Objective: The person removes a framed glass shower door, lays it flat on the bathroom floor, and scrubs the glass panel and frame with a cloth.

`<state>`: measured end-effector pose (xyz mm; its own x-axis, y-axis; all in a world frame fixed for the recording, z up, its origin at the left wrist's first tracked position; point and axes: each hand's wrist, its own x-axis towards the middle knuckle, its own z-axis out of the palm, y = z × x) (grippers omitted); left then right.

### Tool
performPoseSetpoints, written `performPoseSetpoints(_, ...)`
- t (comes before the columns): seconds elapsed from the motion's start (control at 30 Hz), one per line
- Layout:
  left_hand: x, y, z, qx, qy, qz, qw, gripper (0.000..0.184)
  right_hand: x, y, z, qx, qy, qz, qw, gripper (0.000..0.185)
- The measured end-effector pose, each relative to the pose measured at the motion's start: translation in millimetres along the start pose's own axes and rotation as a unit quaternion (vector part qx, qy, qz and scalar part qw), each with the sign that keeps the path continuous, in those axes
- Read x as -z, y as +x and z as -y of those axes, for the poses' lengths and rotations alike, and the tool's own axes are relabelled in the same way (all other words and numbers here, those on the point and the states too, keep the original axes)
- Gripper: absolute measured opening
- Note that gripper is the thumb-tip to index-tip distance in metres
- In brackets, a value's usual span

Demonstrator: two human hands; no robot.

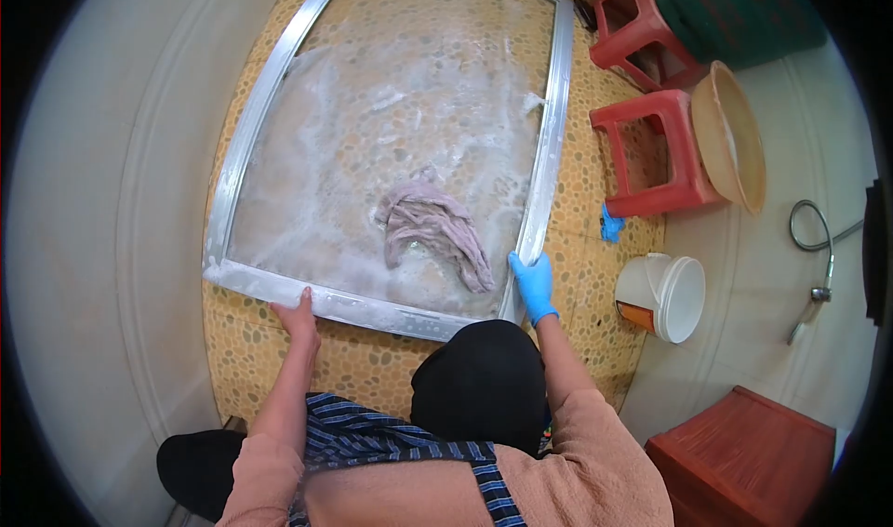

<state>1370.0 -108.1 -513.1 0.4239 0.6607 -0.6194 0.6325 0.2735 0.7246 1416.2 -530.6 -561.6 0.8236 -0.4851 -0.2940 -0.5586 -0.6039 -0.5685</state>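
A large glass panel (372, 136) in a silver metal frame (244, 141) lies in front of me, streaked with white suds. My left hand (298, 318), bare, grips the frame's near edge, thumb on top and fingers hidden beneath. In a blue glove, my right hand (534, 287) is closed on the frame's right side close to the near corner. A crumpled, wet, pale purple cloth (437, 222) rests on the soapy glass between the hands, touched by neither.
Red plastic stools (665, 150) stand to the right, one beside a tan basin (727, 136). Nearer are a white bucket (684, 299), a blue glove-like item (610, 223) on the pebble-patterned floor (586, 341) and a red-brown box (744, 453). A shower hose (814, 220) hangs by the right wall.
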Motion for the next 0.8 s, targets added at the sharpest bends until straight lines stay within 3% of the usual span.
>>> performPoseSetpoints(0.03,1,5,9,-0.031,-0.009,0.008,0.999,0.094,1,0,-4,-0.003,-0.001,-0.002,1.0,0.059)
performPoseSetpoints(0.1,-1,5,13,-0.062,-0.024,0.019,0.998,0.091,4,2,1,-0.015,0.197,0.024,0.98,0.056)
performPoseSetpoints(0.2,-11,-4,29,-0.125,-0.017,-0.003,0.992,0.086,12,14,5,-0.046,0.225,0.012,0.973,0.047)
performPoseSetpoints(0.33,-12,4,55,-0.079,-0.026,0.008,0.997,0.092,22,9,26,-0.035,0.22,-0.002,0.975,0.043)
performPoseSetpoints(0.4,-13,10,62,-0.008,0.015,-0.032,0.999,0.095,20,3,23,-0.03,0.233,0.003,0.972,0.044)
performPoseSetpoints(0.53,-4,18,43,-0.022,-0.011,-0.037,0.999,0.095,12,-10,27,-0.021,0.161,-0.012,0.987,0.05)
performPoseSetpoints(0.6,6,21,25,-0.099,0.024,-0.02,0.995,0.093,1,-15,24,-0.033,0.216,-0.004,0.976,0.052)
performPoseSetpoints(0.7,28,40,5,-0.124,0.057,-0.001,0.991,0.092,-10,-30,18,-0.088,0.183,0.052,0.978,0.056)
performPoseSetpoints(0.8,35,28,-19,-0.055,0.043,0.001,0.998,0.091,-10,-49,28,-0.144,0.074,0.056,0.985,0.057)
